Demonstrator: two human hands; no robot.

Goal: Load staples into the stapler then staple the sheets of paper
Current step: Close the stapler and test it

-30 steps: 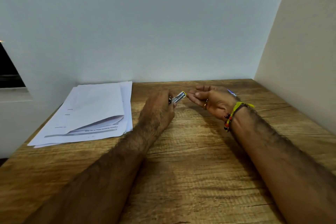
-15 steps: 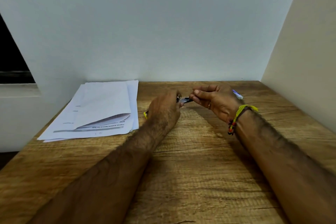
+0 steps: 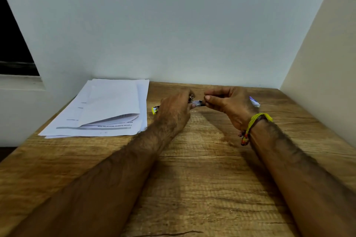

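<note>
My left hand (image 3: 174, 110) grips a small stapler (image 3: 197, 103) near the back of the wooden table (image 3: 192, 188); only its metal front and a yellow rear end (image 3: 154, 110) show past my fingers. My right hand (image 3: 228, 105) meets it from the right, thumb and forefinger pinched at the stapler's metal tip. Any staples between those fingers are too small to see. A stack of white sheets of paper (image 3: 107, 107) lies to the left, its top sheet folded back.
A small white and blue packet (image 3: 254, 101) lies behind my right hand. A white wall runs along the table's back edge and a cream wall closes the right side. A dark window opening is at far left.
My right hand has closed in from a small gap and now pinches the stapler's tip. The stapler has dropped from tilted upward to roughly level. The camera has shifted slightly.
</note>
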